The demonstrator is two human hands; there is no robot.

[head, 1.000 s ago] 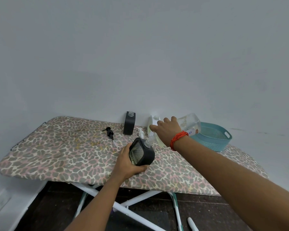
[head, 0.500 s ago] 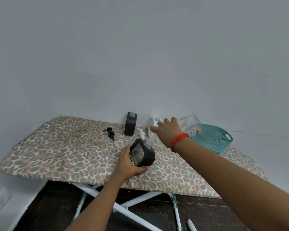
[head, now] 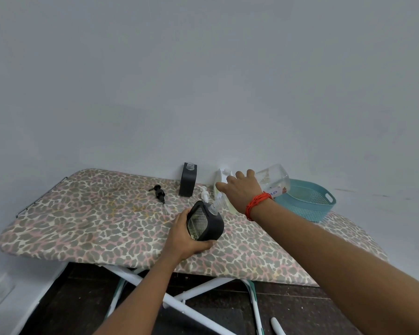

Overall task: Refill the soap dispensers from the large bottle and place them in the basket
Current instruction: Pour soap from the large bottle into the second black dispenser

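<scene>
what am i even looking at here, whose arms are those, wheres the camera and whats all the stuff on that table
No machine here: these are a person's two bare arms, seen from a camera worn on their head. The surface is an ironing board with a leopard-print cover. The left hand grips a tilted black soap dispenser. The right hand holds a large clear bottle tipped so its neck meets the dispenser's opening. Also on the board: a second black dispenser standing upright, a black pump, a white pump and a teal basket.
</scene>
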